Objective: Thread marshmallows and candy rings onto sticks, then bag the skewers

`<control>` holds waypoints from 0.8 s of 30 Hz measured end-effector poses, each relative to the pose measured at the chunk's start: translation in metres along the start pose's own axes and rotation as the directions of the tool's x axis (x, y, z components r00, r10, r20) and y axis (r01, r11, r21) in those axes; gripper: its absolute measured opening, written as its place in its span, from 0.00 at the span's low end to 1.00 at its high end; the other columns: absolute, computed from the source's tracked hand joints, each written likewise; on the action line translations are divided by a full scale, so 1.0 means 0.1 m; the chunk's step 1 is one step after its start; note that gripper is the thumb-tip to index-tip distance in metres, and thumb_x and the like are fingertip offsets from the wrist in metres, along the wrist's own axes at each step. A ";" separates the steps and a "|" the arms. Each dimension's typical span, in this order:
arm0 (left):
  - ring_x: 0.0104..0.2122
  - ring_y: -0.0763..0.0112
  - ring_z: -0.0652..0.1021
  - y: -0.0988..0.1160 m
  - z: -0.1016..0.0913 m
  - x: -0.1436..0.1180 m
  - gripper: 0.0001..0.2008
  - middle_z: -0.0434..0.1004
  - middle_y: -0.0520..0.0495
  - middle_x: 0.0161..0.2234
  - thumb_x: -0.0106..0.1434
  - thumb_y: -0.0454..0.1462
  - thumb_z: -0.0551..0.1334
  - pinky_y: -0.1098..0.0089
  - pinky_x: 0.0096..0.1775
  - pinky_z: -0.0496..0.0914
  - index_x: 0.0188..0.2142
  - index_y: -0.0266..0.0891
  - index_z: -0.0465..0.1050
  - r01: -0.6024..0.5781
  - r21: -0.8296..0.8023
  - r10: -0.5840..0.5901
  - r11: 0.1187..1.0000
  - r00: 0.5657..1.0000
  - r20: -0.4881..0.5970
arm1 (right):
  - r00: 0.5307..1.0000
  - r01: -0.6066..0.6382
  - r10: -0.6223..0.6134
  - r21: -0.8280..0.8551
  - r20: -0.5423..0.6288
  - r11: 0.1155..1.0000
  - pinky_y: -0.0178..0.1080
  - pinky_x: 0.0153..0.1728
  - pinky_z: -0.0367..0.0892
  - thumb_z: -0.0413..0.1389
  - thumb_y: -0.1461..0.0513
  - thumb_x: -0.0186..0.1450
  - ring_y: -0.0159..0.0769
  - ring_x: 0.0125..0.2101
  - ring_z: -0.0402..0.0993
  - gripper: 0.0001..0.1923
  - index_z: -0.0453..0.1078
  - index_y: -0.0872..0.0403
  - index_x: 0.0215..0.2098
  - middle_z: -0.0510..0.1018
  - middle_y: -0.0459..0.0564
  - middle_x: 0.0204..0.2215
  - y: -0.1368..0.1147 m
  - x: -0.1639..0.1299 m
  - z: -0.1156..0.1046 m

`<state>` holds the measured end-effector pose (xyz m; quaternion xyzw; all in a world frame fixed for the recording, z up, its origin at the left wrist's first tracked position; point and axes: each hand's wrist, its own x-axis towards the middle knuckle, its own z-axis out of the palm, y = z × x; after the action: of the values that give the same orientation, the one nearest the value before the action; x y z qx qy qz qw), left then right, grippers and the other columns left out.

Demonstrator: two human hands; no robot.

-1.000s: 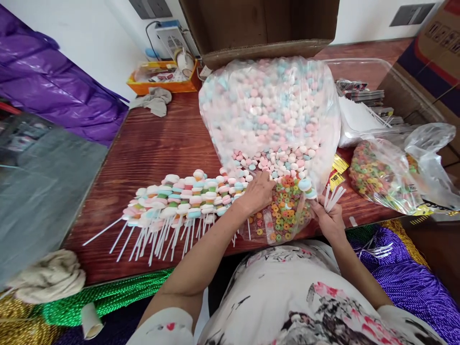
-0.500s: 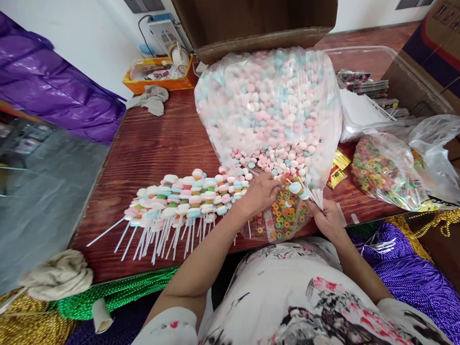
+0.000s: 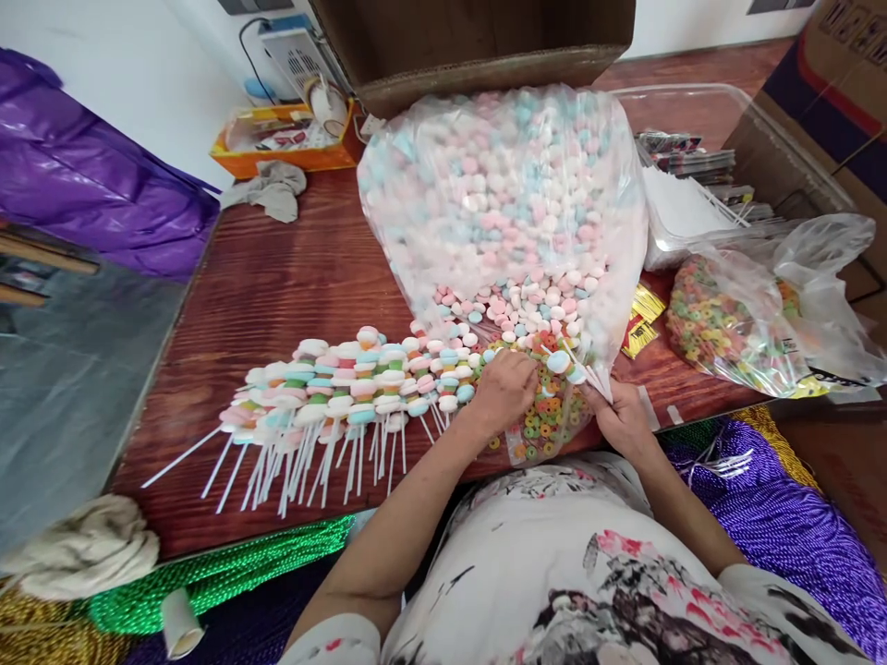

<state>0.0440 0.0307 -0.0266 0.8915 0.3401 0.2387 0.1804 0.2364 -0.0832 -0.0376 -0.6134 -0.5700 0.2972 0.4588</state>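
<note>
My right hand [image 3: 622, 417] is closed round several thin white sticks [image 3: 596, 377]. Round marshmallow-like sweets [image 3: 558, 361], white and pale blue, are threaded on a stick at the far end of the bunch. Over a clear bag of small green, orange and yellow rings [image 3: 544, 425] lies my left hand [image 3: 507, 392], its fingers curled down at the rings; what they pinch is hidden. To its left, skewers threaded with pastel sweets and coloured rings [image 3: 346, 383] lie in a row, bare stick ends towards me. Behind both hands, a large clear bag of pastel sweets [image 3: 499, 194] lies with its mouth towards me.
A brown cardboard box [image 3: 478, 55] stands behind the large bag. On the right are a clear plastic tub [image 3: 735, 102], a second bag of rings [image 3: 721, 314] and yellow packets [image 3: 644, 319]. An orange tray [image 3: 242, 164] and grey cloth [image 3: 277, 189] sit back left.
The whole view has shifted, so things on the table appear further left. My left hand stays over the rings with its fingers bent lower; my right hand keeps its hold on the sticks.
</note>
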 end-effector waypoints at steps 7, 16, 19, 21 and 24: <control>0.30 0.69 0.80 0.09 -0.32 0.00 0.08 0.82 0.49 0.33 0.55 0.37 0.69 0.68 0.32 0.76 0.35 0.38 0.81 0.275 -0.838 -0.539 0.471 0.842 -0.027 | 0.991 0.027 -0.028 0.009 0.133 1.000 0.36 0.27 0.56 0.50 0.60 0.71 0.33 0.24 0.60 0.14 0.67 0.52 0.28 0.65 0.43 0.22 -0.13 -0.07 0.04; 0.35 0.71 0.79 0.16 -0.49 -0.12 0.08 0.81 0.48 0.33 0.54 0.29 0.69 0.71 0.38 0.74 0.32 0.43 0.84 0.090 -0.729 -0.390 0.679 0.885 -0.254 | 0.980 0.070 -0.070 0.007 0.186 0.998 0.35 0.27 0.53 0.49 0.64 0.70 0.31 0.23 0.57 0.13 0.61 0.52 0.26 0.61 0.42 0.21 -0.24 -0.07 0.09; 0.35 0.71 0.79 0.15 -0.46 -0.15 0.08 0.81 0.49 0.33 0.55 0.29 0.68 0.70 0.38 0.74 0.32 0.43 0.84 0.086 -0.739 -0.395 0.669 0.883 -0.255 | 0.979 0.089 -0.086 -0.007 0.183 0.996 0.35 0.26 0.52 0.49 0.63 0.70 0.31 0.23 0.57 0.13 0.60 0.52 0.26 0.62 0.42 0.21 -0.25 -0.07 0.08; 0.34 0.71 0.79 0.18 -0.46 -0.17 0.08 0.81 0.49 0.33 0.55 0.29 0.68 0.71 0.38 0.74 0.33 0.43 0.84 0.073 -0.730 -0.379 0.679 0.887 -0.264 | 0.977 0.085 -0.079 -0.023 0.197 0.996 0.35 0.28 0.53 0.49 0.63 0.70 0.32 0.24 0.59 0.12 0.61 0.52 0.27 0.64 0.42 0.22 -0.25 -0.07 0.09; 0.34 0.71 0.79 0.23 -0.47 -0.19 0.07 0.81 0.49 0.32 0.57 0.30 0.69 0.71 0.38 0.74 0.34 0.43 0.84 0.066 -0.714 -0.359 0.697 0.894 -0.269 | 0.980 0.068 -0.061 -0.030 0.190 0.997 0.35 0.28 0.55 0.48 0.63 0.70 0.32 0.24 0.59 0.12 0.62 0.52 0.27 0.64 0.43 0.23 -0.26 -0.07 0.11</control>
<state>0.0184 0.0088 0.0176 0.6478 0.3585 0.4962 0.4535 0.2141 -0.0897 -0.0193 -0.5717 -0.6360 0.3285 0.4008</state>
